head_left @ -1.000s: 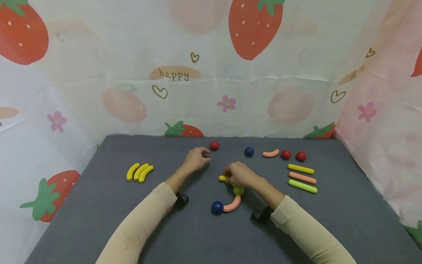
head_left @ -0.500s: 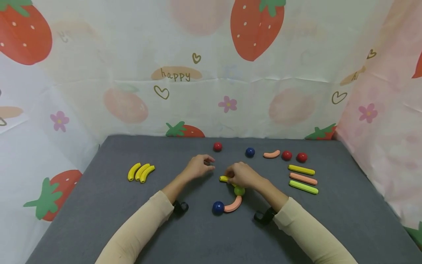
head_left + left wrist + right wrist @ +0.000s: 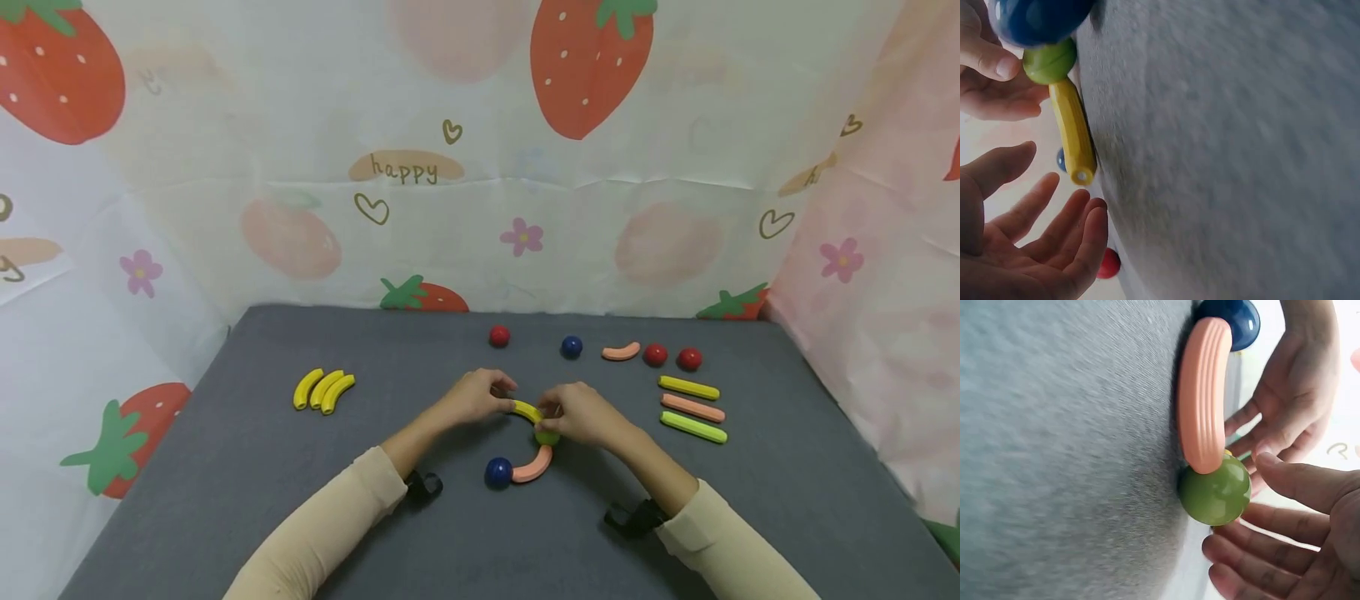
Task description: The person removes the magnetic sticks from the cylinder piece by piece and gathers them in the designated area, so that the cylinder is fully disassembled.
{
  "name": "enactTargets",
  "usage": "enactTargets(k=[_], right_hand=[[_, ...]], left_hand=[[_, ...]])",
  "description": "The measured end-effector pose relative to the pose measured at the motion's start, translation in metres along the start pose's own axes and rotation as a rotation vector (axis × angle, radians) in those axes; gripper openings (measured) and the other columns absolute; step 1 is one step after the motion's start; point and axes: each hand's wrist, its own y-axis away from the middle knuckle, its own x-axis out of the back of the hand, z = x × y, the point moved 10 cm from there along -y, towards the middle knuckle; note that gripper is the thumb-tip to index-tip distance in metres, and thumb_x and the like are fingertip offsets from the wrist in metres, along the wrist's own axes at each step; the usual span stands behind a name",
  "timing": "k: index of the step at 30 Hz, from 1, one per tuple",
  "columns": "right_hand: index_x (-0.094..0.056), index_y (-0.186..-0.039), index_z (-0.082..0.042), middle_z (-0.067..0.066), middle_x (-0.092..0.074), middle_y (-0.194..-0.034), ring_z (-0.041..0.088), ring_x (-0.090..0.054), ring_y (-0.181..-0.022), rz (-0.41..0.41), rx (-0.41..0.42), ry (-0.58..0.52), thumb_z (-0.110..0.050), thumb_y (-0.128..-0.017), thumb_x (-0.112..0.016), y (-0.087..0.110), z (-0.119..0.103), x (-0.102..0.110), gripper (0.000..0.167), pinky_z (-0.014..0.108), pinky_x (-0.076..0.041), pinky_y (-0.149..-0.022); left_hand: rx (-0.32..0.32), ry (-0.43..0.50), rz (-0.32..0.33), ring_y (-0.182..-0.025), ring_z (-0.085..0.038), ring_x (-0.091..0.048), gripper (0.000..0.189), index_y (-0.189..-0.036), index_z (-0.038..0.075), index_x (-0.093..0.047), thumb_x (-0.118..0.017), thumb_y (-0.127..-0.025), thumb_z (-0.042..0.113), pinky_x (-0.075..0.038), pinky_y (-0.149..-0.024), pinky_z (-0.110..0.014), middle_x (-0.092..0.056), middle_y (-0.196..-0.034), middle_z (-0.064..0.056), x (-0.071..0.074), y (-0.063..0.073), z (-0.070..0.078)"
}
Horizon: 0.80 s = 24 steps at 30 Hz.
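Note:
On the grey table a chain runs from a blue ball (image 3: 498, 472) through a pink curved stick (image 3: 534, 467) and a green ball (image 3: 1213, 490) to a yellow curved stick (image 3: 1071, 134). My left hand (image 3: 472, 397) is at the free end of the yellow stick, its fingers spread and loosely bent in the left wrist view. Beside the green ball is my right hand (image 3: 588, 414). Its thumb and fingers stand relaxed on either side of the ball, gripping nothing. In the head view, the right fingers hide part of the ball and of the yellow stick's near end.
Several yellow curved sticks (image 3: 325, 390) lie at the left. Along the back are a red ball (image 3: 499, 336), another blue ball (image 3: 572, 347), a pink curved stick (image 3: 621, 352) and two red balls (image 3: 689, 359). Straight sticks (image 3: 692, 407) in yellow, pink and green lie at the right.
My right hand has let go of the yellow curved stick and shifted right and nearer, to the green ball. The left hand has come right and nearer, to the stick's free end.

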Motion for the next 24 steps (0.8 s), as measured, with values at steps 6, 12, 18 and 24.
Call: enactTargets(k=[6, 12, 18, 24], right_hand=[[-0.075, -0.099, -0.006, 0.0, -0.07, -0.079, 0.009, -0.057, -0.063, 0.011, -0.103, -0.026, -0.028, -0.084, -0.077, 0.012, 0.01, -0.004, 0.027, 0.024, -0.046, -0.057], [-0.077, -0.094, -0.007, -0.002, -0.068, -0.074, 0.008, -0.053, -0.06, 0.009, -0.12, -0.041, -0.025, -0.083, -0.077, 0.011, 0.012, -0.008, 0.021, 0.022, -0.043, -0.055], [-0.076, -0.099, -0.007, -0.001, -0.07, -0.081, 0.007, -0.056, -0.066, 0.03, -0.078, -0.004, -0.021, -0.083, -0.076, 0.005, 0.006, -0.008, 0.021, 0.025, -0.046, -0.06], [-0.074, -0.101, -0.006, 0.004, -0.071, -0.09, 0.012, -0.063, -0.076, 0.038, 0.0, -0.003, -0.013, -0.084, -0.074, -0.001, -0.003, -0.009, 0.018, 0.029, -0.053, -0.068]], left_hand=[[-0.044, -0.044, -0.028, -0.108, -0.025, -0.065, 0.029, -0.118, 0.007, -0.068, -0.068, -0.091, 0.019, -0.052, -0.092, -0.039, -0.07, -0.116, -0.01, -0.01, -0.002, 0.011], [-0.049, -0.07, -0.048, -0.108, -0.024, -0.065, 0.027, -0.115, 0.007, -0.069, -0.069, -0.091, 0.019, -0.052, -0.092, -0.038, -0.071, -0.114, -0.009, -0.014, 0.001, 0.011], [0.032, -0.107, -0.021, -0.093, -0.02, -0.066, 0.021, -0.108, 0.007, -0.072, -0.071, -0.089, 0.017, -0.053, -0.083, -0.034, -0.072, -0.103, -0.007, -0.007, 0.007, -0.001], [0.081, -0.194, -0.031, -0.068, -0.013, -0.058, 0.01, -0.091, 0.01, -0.073, -0.073, -0.087, 0.019, -0.046, -0.061, -0.025, -0.069, -0.084, -0.002, -0.002, 0.015, -0.007]])
